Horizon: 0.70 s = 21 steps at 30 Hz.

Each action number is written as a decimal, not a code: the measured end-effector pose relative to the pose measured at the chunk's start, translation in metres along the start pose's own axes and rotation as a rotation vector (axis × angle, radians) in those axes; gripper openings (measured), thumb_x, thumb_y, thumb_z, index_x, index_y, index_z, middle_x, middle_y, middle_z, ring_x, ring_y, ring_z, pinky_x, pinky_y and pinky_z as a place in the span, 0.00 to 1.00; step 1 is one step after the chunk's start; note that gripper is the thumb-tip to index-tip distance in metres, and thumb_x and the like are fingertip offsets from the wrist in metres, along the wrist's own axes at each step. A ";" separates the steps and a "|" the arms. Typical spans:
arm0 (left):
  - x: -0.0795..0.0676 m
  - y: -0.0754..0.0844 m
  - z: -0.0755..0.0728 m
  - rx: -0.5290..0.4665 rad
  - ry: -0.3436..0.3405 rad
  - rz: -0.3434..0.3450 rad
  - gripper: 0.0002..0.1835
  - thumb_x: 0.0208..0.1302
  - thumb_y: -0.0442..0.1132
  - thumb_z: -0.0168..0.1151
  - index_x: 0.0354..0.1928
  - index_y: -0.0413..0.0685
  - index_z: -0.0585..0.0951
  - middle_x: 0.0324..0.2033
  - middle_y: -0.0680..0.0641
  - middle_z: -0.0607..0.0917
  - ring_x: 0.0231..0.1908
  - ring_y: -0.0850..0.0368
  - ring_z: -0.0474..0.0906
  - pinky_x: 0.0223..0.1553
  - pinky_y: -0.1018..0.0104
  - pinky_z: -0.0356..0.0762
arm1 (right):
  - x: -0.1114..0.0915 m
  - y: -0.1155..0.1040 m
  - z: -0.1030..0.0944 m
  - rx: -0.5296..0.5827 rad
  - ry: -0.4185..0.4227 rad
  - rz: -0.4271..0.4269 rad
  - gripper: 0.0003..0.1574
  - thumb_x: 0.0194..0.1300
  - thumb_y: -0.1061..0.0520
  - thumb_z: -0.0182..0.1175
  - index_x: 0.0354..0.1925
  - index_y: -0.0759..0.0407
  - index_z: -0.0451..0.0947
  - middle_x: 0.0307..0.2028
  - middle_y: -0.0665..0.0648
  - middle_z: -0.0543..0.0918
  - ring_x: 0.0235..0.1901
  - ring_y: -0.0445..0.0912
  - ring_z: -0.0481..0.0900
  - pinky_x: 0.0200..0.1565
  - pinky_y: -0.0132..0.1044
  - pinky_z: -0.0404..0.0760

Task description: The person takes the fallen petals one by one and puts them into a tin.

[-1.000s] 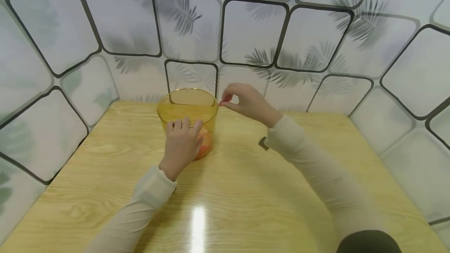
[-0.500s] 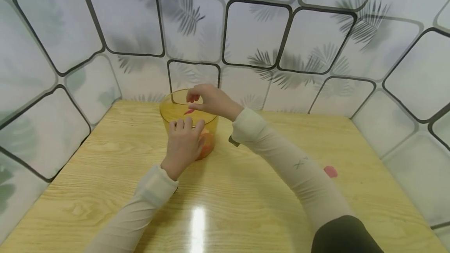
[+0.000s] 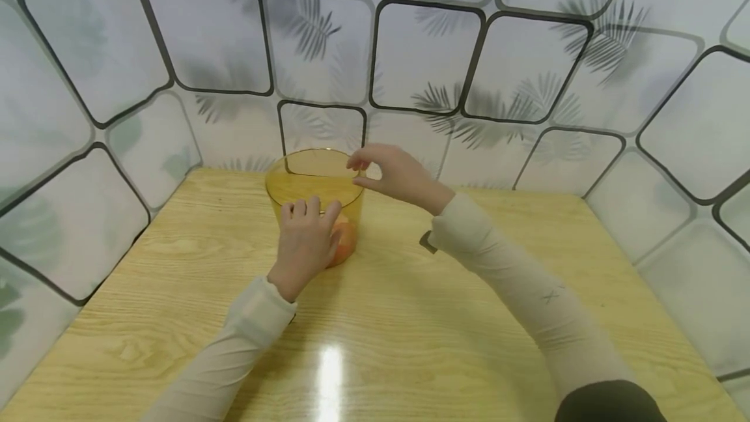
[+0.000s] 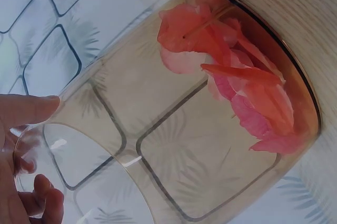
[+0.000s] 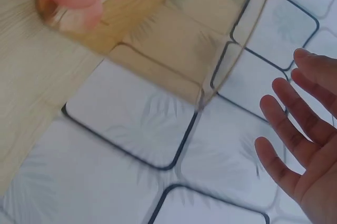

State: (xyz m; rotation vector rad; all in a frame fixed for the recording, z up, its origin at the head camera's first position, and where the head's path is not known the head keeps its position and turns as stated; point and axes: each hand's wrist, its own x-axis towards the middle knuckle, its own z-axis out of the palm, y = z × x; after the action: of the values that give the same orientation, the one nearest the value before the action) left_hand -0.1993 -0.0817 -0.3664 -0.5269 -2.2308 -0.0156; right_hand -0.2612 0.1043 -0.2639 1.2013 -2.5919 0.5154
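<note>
An amber see-through container point(image 3: 319, 191), like a large glass vase, stands upright at the table's back. Red, orange and pink flower petals point(image 4: 237, 81) lie heaped in its bottom. My left hand point(image 3: 303, 239) grips the near rim. The thumb point(image 4: 34, 108) lies on the outer wall, and the other fingers hook over the rim to the inside. My right hand point(image 3: 401, 174) is at the right side of the rim, its thumb and fingers spread apart. In the right wrist view the right hand point(image 5: 310, 155) holds nothing, its fingers loosely bent beside the container's mouth.
The pale wooden table point(image 3: 176, 266) lies beneath both forearms. A white tile-patterned backdrop point(image 3: 422, 51) with leaf prints rises close behind the container and along both sides. A small dark piece point(image 3: 429, 241) sits at the right sleeve's cuff.
My right hand moved left over the mouth with a pink petal, let it drop inside, then drew back right. Another petal on the table at right is hidden now. My left hand stayed put.
</note>
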 end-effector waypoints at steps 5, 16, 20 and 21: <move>0.000 0.001 -0.001 -0.006 -0.006 -0.008 0.23 0.44 0.48 0.74 0.38 0.49 0.73 0.27 0.43 0.77 0.28 0.45 0.74 0.36 0.54 0.69 | -0.056 0.015 -0.021 -0.032 0.058 0.000 0.16 0.55 0.60 0.66 0.43 0.63 0.79 0.39 0.58 0.83 0.40 0.49 0.79 0.47 0.43 0.77; -0.001 0.000 0.001 -0.029 -0.023 -0.012 0.23 0.45 0.48 0.73 0.38 0.49 0.73 0.28 0.42 0.77 0.29 0.44 0.75 0.36 0.53 0.70 | -0.196 0.073 -0.032 -0.136 -0.085 0.165 0.17 0.49 0.63 0.69 0.40 0.63 0.79 0.36 0.56 0.84 0.34 0.47 0.81 0.39 0.43 0.79; 0.000 0.001 0.000 -0.030 -0.024 -0.009 0.23 0.45 0.48 0.74 0.36 0.48 0.72 0.27 0.42 0.76 0.28 0.44 0.74 0.35 0.53 0.69 | -0.240 0.091 -0.028 -0.096 -0.244 0.310 0.16 0.51 0.62 0.67 0.41 0.64 0.79 0.36 0.57 0.84 0.34 0.48 0.80 0.39 0.43 0.79; 0.000 0.001 0.000 -0.029 -0.024 -0.008 0.23 0.45 0.48 0.74 0.36 0.48 0.72 0.27 0.42 0.76 0.28 0.44 0.74 0.35 0.53 0.69 | -0.249 0.095 -0.026 -0.077 -0.284 0.345 0.16 0.52 0.62 0.67 0.41 0.65 0.78 0.37 0.58 0.84 0.34 0.48 0.80 0.38 0.43 0.79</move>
State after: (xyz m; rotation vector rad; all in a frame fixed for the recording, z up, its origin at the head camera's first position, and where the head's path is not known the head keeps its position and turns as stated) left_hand -0.1988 -0.0803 -0.3667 -0.5358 -2.2592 -0.0458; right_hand -0.1748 0.3424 -0.3490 0.8577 -3.0540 0.3208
